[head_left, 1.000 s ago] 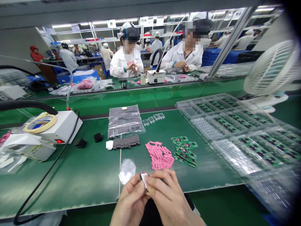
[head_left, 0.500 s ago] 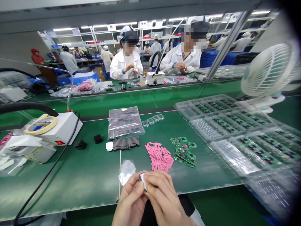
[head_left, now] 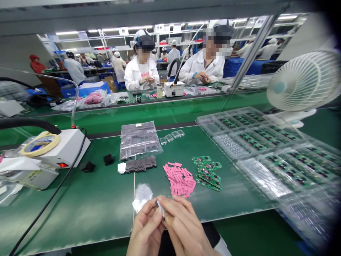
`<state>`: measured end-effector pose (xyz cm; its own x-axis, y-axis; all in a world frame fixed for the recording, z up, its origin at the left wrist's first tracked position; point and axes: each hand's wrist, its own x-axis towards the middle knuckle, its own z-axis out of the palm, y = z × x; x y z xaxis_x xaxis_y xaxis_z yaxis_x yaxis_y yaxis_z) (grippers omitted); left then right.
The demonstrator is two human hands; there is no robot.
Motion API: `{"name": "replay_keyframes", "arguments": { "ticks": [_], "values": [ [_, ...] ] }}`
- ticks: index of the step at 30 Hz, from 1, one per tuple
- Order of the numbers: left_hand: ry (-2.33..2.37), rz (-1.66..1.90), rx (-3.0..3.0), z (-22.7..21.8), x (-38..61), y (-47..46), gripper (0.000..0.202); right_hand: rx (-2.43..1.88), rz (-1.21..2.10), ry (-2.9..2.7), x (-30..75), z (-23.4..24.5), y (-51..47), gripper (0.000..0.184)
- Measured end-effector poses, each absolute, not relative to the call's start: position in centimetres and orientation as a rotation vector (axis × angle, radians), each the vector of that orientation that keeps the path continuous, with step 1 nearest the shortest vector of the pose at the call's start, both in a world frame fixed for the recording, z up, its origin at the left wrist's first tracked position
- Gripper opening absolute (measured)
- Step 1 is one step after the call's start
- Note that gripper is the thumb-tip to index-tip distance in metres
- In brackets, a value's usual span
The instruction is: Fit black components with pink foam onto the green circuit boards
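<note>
Pinching a small dark part [head_left: 160, 208], the left hand [head_left: 146, 227] and right hand [head_left: 183, 224] are over the desk's [head_left: 80, 209] front edge. Their fingers [head_left: 172, 208] hold it tightly, just beside a plastic scrap [head_left: 141, 197].

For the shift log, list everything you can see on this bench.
Pink rectangular strips: many, pink, loose pile mid-bench.
Green circuit boards: several, green, pile right of the strips.
Clear plastic trays of boards: several, clear, stacked at right.
Clear bag of dark bars: one, grey, behind the strips.
Loose dark bars: one row, grey, left of the strips.
White benchtop machine with black hose: one, white, at left.
White desk fan: one, white, far right.
Crumpled clear film: one, clear, by the hands.
Small white-and-dark part: one, between the fingers.
Left hand: pinching it.
Right hand: pinching it.
</note>
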<state>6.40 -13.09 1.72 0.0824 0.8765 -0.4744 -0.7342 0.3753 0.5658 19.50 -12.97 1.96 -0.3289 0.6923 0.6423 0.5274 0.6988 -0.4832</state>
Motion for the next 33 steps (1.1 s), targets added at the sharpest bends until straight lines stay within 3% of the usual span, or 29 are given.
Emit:
{"name": "replay_keyframes", "arguments": {
  "ticks": [18,23,33],
  "values": [
    [0.846,1.221,0.217,1.3,6.2,-13.1,0.034,-0.938,0.450,-2.030,19.8,2.3,-12.3,0.030],
    [0.841,1.253,0.243,0.8,6.2,-13.2,0.040,-1.038,0.366,-2.005,20.3,2.2,-12.3,0.022],
    [0.869,1.251,0.269,0.0,6.0,-13.3,0.034,-1.022,0.075,-2.167,20.4,3.0,-12.6,0.031]
  ]
}}
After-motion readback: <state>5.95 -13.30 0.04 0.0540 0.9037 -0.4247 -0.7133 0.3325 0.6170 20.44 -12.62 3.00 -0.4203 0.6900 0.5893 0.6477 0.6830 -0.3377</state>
